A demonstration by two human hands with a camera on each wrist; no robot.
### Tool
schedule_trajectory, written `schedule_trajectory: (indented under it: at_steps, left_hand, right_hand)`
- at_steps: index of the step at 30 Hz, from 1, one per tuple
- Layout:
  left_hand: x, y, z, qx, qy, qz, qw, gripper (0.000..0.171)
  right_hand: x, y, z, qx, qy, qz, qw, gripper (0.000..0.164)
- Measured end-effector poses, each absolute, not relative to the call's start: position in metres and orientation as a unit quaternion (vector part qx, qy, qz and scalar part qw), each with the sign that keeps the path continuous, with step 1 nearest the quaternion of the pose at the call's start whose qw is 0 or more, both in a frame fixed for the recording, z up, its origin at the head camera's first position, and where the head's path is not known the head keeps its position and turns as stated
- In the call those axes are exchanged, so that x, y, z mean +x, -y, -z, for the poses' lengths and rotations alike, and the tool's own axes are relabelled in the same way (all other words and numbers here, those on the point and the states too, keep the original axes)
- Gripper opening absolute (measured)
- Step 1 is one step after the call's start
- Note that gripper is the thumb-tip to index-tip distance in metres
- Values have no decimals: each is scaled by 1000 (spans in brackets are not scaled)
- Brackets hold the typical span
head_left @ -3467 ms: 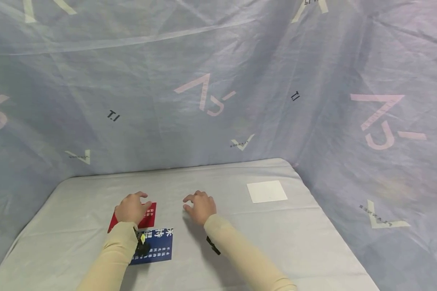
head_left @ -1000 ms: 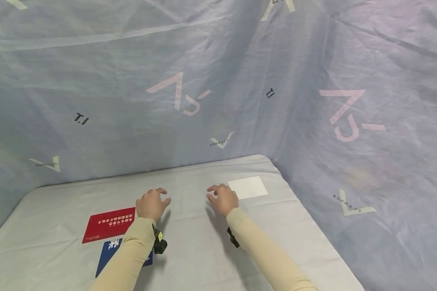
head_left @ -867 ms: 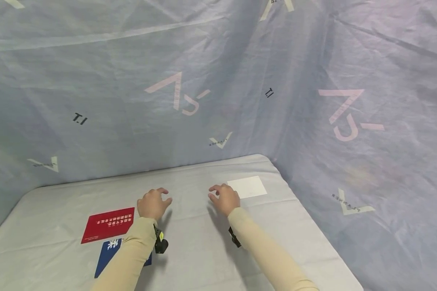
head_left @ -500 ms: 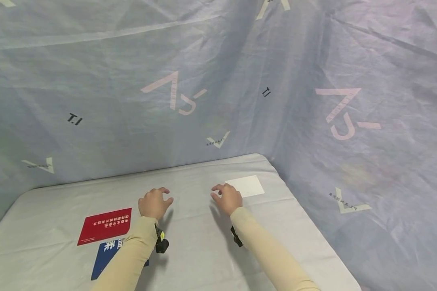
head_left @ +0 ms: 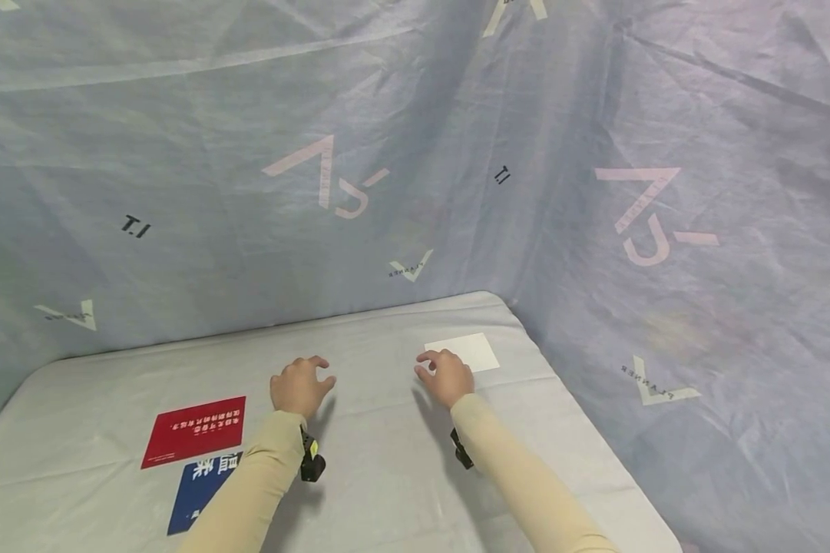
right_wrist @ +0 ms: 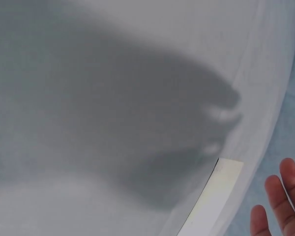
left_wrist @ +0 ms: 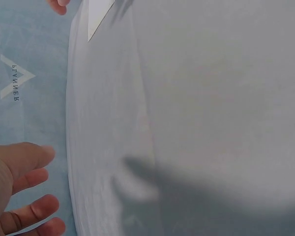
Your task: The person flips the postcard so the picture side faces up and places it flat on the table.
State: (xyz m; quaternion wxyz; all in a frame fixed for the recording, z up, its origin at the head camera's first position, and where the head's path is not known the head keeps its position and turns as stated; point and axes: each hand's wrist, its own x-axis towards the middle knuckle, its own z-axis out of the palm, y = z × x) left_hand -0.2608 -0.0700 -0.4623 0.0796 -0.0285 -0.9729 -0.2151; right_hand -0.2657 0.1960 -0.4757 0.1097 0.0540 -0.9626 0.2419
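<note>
My left hand (head_left: 300, 386) hovers over the middle of the table with nothing in it, thumb and fingers apart and loosely bent. To its left lie a red card (head_left: 195, 432) with white characters and, nearer me, a blue card (head_left: 196, 491) partly covered by my left sleeve. My right hand (head_left: 449, 378) is also without anything in its grasp, its fingers loosely bent. It overlaps the near left corner of a white card (head_left: 479, 352) in the head view. In the right wrist view the right fingers (right_wrist: 280, 196) show beside the white card (right_wrist: 211, 196).
A pale grey cloth covers the table (head_left: 373, 461), with rounded far corners. Behind and to the right hangs a printed blue-grey curtain (head_left: 249, 230). Each wrist wears a small black device, such as the left wrist camera (head_left: 312, 461).
Both hands have moved right across the table, away from the red and blue cards; the right one now reaches the white card's edge in view. The head view has turned right. The cards lie still.
</note>
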Motion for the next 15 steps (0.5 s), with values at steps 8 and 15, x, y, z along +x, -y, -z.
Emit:
schedule_trajectory:
  at_steps: [8, 15]
  left_hand:
    - [-260, 62, 461, -34, 974, 211, 78, 35]
    - [-262, 56, 462, -38, 975, 203, 77, 35]
  right_hand:
    - [-265, -208, 476, 45, 964, -237, 115, 21]
    - [-266, -218, 477, 36, 963, -239, 118, 22]
